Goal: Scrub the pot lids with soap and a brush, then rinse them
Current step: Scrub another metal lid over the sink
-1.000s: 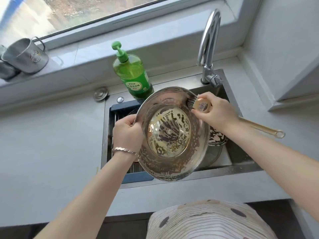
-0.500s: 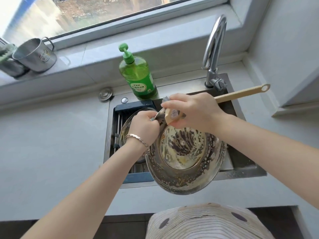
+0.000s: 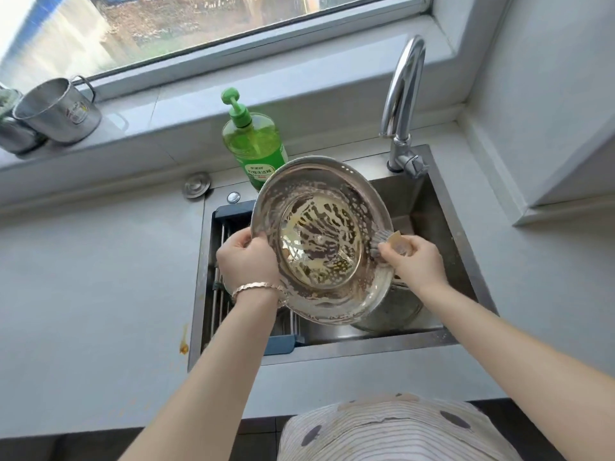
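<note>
Mid-frame above the sink (image 3: 432, 207), the left hand (image 3: 248, 261) has its grip clamped on the left rim of the soapy pot lid (image 3: 319, 241), and the right hand (image 3: 414, 261) has its grip clamped on the brush (image 3: 382, 239) at the lid's right edge.

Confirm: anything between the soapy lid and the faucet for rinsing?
Nothing visible does. The left hand holds the lid tilted over the sink; the faucet stands beyond its far right rim, with open space between. The brush in the right hand is at the lid's right rim, the soap bottle behind its far left.
</note>
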Action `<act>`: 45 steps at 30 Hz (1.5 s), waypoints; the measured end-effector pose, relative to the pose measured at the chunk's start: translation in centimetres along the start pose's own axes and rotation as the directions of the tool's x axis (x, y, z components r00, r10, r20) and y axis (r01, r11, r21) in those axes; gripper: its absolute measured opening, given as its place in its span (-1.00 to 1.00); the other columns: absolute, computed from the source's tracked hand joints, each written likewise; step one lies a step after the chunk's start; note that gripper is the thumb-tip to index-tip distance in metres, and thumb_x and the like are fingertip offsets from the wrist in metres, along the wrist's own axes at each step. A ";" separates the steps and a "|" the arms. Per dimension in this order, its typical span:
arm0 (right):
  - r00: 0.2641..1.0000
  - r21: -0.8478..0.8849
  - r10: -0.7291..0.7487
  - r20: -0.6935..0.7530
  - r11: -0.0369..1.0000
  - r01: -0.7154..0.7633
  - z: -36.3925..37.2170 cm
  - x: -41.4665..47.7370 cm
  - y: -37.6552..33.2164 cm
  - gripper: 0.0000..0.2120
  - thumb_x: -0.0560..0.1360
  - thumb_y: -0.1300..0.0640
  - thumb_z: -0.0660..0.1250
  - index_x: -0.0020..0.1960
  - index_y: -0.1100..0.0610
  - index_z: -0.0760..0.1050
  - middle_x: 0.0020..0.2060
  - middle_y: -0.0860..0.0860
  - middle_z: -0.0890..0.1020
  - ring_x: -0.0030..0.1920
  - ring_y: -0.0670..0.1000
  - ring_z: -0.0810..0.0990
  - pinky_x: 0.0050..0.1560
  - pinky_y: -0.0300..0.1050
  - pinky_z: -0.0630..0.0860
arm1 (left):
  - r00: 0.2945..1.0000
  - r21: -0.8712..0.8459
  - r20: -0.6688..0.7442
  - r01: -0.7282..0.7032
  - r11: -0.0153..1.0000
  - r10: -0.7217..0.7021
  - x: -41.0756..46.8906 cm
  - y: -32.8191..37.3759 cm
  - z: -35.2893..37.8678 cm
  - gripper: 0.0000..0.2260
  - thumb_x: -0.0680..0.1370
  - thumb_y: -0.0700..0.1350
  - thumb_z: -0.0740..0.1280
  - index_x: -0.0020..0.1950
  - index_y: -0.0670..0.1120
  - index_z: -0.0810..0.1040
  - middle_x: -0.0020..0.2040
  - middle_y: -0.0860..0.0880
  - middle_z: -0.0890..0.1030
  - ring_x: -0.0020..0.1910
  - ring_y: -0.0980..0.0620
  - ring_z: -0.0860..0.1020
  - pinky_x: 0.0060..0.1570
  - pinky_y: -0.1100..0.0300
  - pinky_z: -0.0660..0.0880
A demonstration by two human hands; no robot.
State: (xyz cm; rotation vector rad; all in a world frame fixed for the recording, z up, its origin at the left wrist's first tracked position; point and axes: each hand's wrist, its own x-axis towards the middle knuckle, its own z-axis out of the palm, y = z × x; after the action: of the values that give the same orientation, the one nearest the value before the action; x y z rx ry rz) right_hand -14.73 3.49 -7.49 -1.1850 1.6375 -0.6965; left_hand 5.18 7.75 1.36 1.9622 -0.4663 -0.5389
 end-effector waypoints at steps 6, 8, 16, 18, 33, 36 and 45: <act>0.928 0.306 0.361 0.090 0.877 -0.370 4.0 -2.4 -0.8 -0.74 0.44 -0.05 0.39 -0.11 0.15 0.52 -0.44 -0.03 0.41 -0.46 -0.05 0.32 -0.46 -0.20 0.23 | 0.954 -0.216 -0.240 0.130 0.968 -0.181 -1.0 0.0 1.9 -0.87 0.51 -0.19 0.33 -0.02 -0.21 0.62 -0.18 -0.05 0.63 -0.24 0.03 0.54 -0.19 0.20 0.55; 0.931 0.333 0.348 0.112 0.869 -0.366 4.2 -2.6 -2.0 -0.78 0.45 -0.05 0.38 -0.13 0.10 0.49 -0.42 -0.04 0.41 -0.46 -0.07 0.32 -0.49 -0.22 0.24 | 0.929 -0.284 -0.274 0.168 0.944 -0.248 -0.9 0.2 2.1 -0.90 0.52 -0.23 0.30 -0.03 -0.22 0.59 -0.17 -0.02 0.59 -0.22 0.05 0.51 -0.26 0.35 0.49; 0.987 0.241 0.159 0.002 0.958 -0.154 0.7 -0.5 -4.6 -0.70 0.37 0.35 0.42 -0.01 0.13 0.40 -0.13 0.03 0.53 -0.09 0.05 0.49 -0.05 -0.09 0.42 | 0.927 -0.282 0.117 0.375 0.883 -0.357 -1.6 -2.3 -0.3 -0.64 0.45 -0.39 0.28 0.17 -0.06 0.46 0.02 -0.07 0.59 -0.04 -0.11 0.59 -0.03 -0.02 0.58; 0.996 0.206 0.091 0.017 0.974 -0.092 -0.5 -0.2 -4.4 -0.74 0.37 0.38 0.40 -0.02 0.17 0.44 -0.12 0.09 0.55 -0.07 0.11 0.54 -0.08 -0.08 0.45 | 0.885 -0.209 0.276 0.435 0.876 -0.374 -1.1 -2.9 -1.9 -0.66 0.48 -0.38 0.25 0.19 -0.09 0.44 0.01 -0.13 0.59 -0.13 -0.12 0.60 -0.27 0.04 0.62; 0.926 -0.400 0.039 0.375 0.908 0.124 -5.6 2.8 -6.1 -0.34 0.27 0.02 0.56 0.29 0.09 0.38 0.03 -0.07 0.50 0.00 -0.01 0.49 -0.15 -0.14 0.44 | 0.639 0.316 0.676 0.198 0.928 -0.367 2.9 -0.1 -4.7 -0.78 0.42 -0.47 0.01 -0.24 -0.20 0.33 -0.45 -0.06 0.39 -0.53 0.01 0.41 -0.55 0.29 0.39; 0.947 -0.444 0.038 0.318 0.889 0.113 -4.9 2.6 -5.7 -0.33 0.32 -0.28 0.40 0.30 0.06 0.37 0.15 -0.04 0.48 0.09 -0.01 0.45 -0.04 -0.11 0.40 | 0.721 0.300 0.636 0.095 0.949 -0.274 2.4 0.0 -4.4 -0.89 0.37 -0.35 0.12 -0.25 -0.14 0.30 -0.41 -0.07 0.35 -0.44 -0.02 0.38 -0.40 0.22 0.34; 0.981 -0.343 0.050 0.188 0.939 0.018 -1.7 0.2 -3.1 -0.67 0.47 -0.12 0.27 0.03 0.13 0.52 0.00 0.01 0.61 -0.05 0.03 0.54 -0.01 -0.06 0.46 | 0.974 0.094 0.227 -0.014 0.995 -0.008 0.8 0.5 -4.1 -0.80 0.33 -0.42 0.17 -0.41 -0.16 0.30 -0.51 -0.02 0.16 -0.46 0.03 0.12 -0.46 0.24 0.07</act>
State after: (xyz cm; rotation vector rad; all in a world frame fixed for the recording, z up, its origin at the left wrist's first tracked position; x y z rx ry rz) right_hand -15.16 2.06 -4.24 -1.4364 1.6407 -0.2752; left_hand 8.06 10.08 3.34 1.9987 -0.6486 -0.7570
